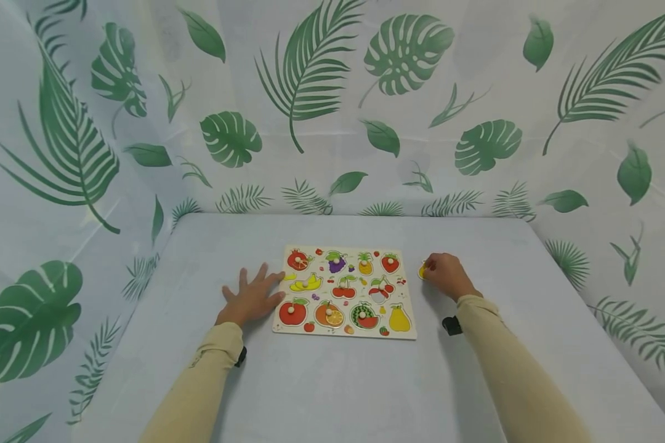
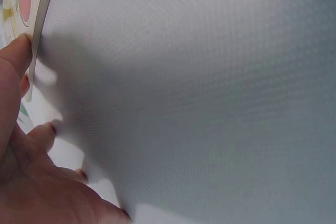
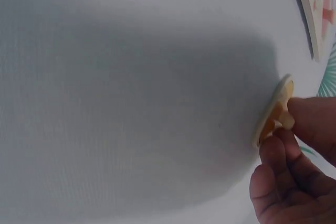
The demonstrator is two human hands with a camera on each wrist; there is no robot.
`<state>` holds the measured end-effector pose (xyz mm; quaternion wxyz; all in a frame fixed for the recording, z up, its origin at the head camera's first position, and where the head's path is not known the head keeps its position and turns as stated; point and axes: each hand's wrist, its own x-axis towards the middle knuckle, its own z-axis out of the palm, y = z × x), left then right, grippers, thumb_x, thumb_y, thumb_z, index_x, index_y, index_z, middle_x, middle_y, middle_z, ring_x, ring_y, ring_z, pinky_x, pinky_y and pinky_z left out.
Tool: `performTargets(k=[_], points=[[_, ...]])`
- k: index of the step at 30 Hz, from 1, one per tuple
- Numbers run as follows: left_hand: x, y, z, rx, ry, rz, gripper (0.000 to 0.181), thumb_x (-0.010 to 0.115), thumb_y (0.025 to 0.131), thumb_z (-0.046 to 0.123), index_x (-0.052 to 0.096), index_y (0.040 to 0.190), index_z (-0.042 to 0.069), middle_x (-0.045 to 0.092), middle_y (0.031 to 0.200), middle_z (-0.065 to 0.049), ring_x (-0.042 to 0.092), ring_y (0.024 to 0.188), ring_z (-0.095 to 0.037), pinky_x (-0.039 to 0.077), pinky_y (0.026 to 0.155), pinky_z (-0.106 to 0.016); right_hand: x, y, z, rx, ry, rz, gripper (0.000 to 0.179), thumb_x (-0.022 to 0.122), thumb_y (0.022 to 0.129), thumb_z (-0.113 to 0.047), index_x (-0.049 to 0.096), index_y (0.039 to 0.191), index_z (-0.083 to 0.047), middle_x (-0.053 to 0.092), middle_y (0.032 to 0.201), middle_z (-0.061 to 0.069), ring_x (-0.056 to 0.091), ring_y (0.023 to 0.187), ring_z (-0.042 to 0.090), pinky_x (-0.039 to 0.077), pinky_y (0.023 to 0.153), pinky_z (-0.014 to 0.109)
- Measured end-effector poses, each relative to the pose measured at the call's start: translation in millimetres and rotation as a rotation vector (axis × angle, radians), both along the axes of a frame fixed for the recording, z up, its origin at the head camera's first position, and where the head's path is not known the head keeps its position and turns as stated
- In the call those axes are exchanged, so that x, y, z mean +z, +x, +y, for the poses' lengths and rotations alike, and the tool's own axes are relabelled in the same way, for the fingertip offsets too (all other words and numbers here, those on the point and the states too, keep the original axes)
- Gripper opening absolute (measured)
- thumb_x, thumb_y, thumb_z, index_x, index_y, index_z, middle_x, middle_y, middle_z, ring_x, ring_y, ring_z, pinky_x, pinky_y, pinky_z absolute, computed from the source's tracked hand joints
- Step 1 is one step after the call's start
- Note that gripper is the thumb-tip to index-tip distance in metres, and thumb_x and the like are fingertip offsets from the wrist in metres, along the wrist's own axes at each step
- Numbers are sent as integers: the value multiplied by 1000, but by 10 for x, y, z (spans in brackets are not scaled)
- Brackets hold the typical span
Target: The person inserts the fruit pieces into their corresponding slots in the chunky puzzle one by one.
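Note:
A wooden fruit peg puzzle board (image 1: 338, 333) lies flat on the table. My left hand (image 1: 251, 295) rests beside its left edge with fingers spread, touching the edge; the left wrist view also shows a fingertip (image 2: 22, 51) against the board's side. To the right of the board, my right hand (image 1: 449, 275) pinches a yellow puzzle piece (image 1: 422, 271) by its small knob. In the right wrist view the puzzle piece (image 3: 274, 111) stands tilted near the table, with yellow and orange colouring; its full shape is partly hidden by the fingers. The yellow pear (image 1: 399, 319) at the board's lower right shows no knob.
Pale cloth covers the table (image 1: 332, 387). Behind and at both sides hangs a white curtain (image 1: 332, 147) with green leaf prints. Knobbed fruit pieces, such as the watermelon (image 1: 364, 318) and the bananas (image 1: 306, 283), sit in the board.

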<state>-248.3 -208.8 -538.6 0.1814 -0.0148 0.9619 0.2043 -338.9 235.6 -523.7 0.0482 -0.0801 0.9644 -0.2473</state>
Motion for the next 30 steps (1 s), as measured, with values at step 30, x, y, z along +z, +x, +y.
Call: performTargets(k=[30], points=[[31,37,5,-14,-4,20,67,62,108,43,38,168,25,11,178,-18,-7,158,-58,-2,112,-88,44,142,-160,-1,54,62,12,63,98,5,69,105,13,66,99,23,58,86,34,56,79,44]])
